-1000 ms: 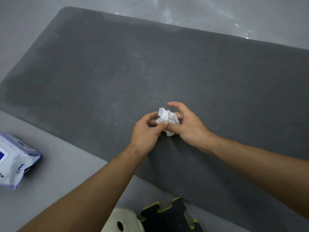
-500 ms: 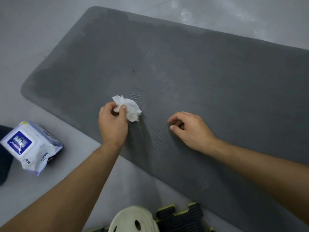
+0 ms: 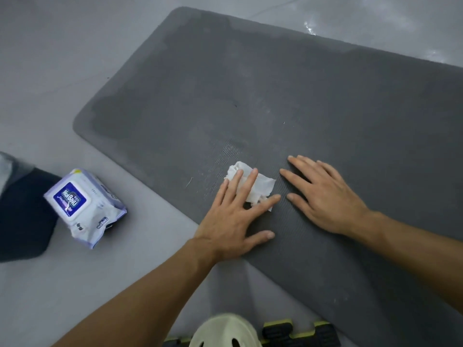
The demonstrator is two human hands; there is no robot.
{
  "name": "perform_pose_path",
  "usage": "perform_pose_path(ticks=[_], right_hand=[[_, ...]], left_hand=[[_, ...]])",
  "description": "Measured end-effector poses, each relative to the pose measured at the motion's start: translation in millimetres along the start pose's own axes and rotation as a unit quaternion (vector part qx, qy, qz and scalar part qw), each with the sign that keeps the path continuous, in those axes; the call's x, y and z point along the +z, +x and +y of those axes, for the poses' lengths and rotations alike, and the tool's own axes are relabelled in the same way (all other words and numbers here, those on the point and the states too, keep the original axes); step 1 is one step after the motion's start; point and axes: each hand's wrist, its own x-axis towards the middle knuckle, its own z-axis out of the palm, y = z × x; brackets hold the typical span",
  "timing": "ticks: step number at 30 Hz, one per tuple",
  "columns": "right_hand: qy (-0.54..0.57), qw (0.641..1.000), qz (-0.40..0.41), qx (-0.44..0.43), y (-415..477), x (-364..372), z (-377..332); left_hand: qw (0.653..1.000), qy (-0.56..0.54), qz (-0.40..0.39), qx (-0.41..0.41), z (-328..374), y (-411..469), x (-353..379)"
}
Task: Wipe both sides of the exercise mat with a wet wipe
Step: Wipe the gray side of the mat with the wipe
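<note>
As the head camera looks down, I see the left hand [image 3: 233,221] flat, fingers spread, pressing the crumpled wet wipe [image 3: 265,184] onto the grey exercise mat [image 3: 300,96] near its front edge. The right hand [image 3: 323,196] lies spread on the mat just beside the wipe. A wipes pack [image 3: 82,206] sits on the floor [image 3: 50,71], left of the mat.

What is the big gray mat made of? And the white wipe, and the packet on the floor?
The mat looks like soft foam or rubber, matte, with fine ribbing. The wipe seems thin cloth-like paper: it crumples with ragged edges. The packet looks like glossy plastic film, wrinkled, with a stiffer lid.
</note>
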Motion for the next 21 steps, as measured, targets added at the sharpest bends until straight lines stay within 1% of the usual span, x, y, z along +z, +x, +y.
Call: perform_pose_path(ticks=[1, 3, 7, 9, 11, 13, 14, 16, 18, 21], right_hand=[[0.004, 1.000, 0.000, 0.001, 0.1, 2.0, -0.3], [0.005, 1.000, 0.003, 0.002, 0.1, 4.9, -2.8], [-0.012, 1.000, 0.009, 0.001, -1.0, 7.4, -3.7], [-0.020, 1.000, 0.012, 0.001, -0.8, 7.6, -3.7], [-0.027, 1.000, 0.012, -0.003, -1.1, 9.2, -3.5], [-0.034, 0.999, 0.012, -0.005, -1.3, 11.1, -2.8], [-0.035, 0.999, 0.012, -0.005, -1.2, 11.5, -2.5], [-0.038, 0.999, 0.014, -0.004, -1.4, 11.7, -2.3], [-0.039, 0.999, 0.017, -0.003, -1.6, 12.3, -2.2], [-0.040, 0.999, 0.021, -0.001, -0.9, 13.8, -1.5]], left_hand=[[0.999, 0.017, -0.031, 0.001, -2.1, 2.3, 2.2], [0.998, 0.041, -0.054, 0.001, -8.7, 4.2, 7.8], [0.997, 0.064, -0.022, -0.033, -23.3, 1.8, 9.2], [0.995, 0.048, -0.006, -0.082, -35.4, -1.4, 8.6], [0.987, 0.023, 0.018, -0.160, -52.7, -7.0, 7.8], [0.973, -0.005, 0.016, -0.231, -68.3, -14.4, 8.0], [0.969, -0.015, 0.010, -0.247, -72.3, -17.7, 8.7], [0.971, -0.024, 0.012, -0.239, -71.3, -21.8, 10.4], [0.978, -0.034, 0.017, -0.204, -59.2, -24.2, 12.3], [0.994, -0.042, -0.008, -0.105, -27.6, -28.8, 14.5]])
